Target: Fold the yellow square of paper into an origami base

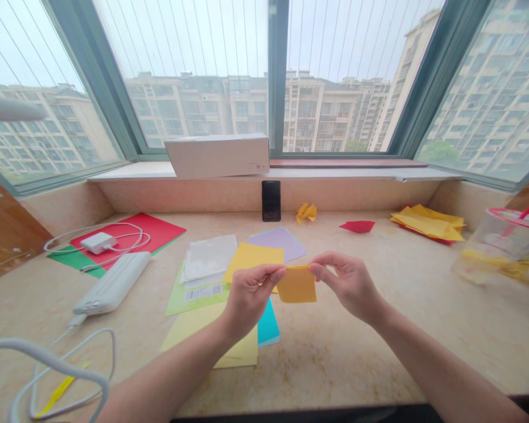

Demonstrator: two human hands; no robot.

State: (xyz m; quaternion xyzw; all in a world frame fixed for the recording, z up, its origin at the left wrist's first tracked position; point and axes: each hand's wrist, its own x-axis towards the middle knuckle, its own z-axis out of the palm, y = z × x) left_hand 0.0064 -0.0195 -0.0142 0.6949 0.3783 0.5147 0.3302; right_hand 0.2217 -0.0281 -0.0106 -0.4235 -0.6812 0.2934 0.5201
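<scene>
Item: one thin, matte square of orange origami paper (296,285), pinched along its top edge by my left hand (249,299) and right hand (348,285), held over the speckled marble counter (335,358) at lower centre.

The orange paper (296,285) is thin and matt. The table (335,358) is smooth, shiny stone. The white power bank (112,283) is smooth plastic. The black phone (271,201) is glossy. The cup (505,247) is clear, shiny plastic. The white box (217,155) is matt card.
</scene>
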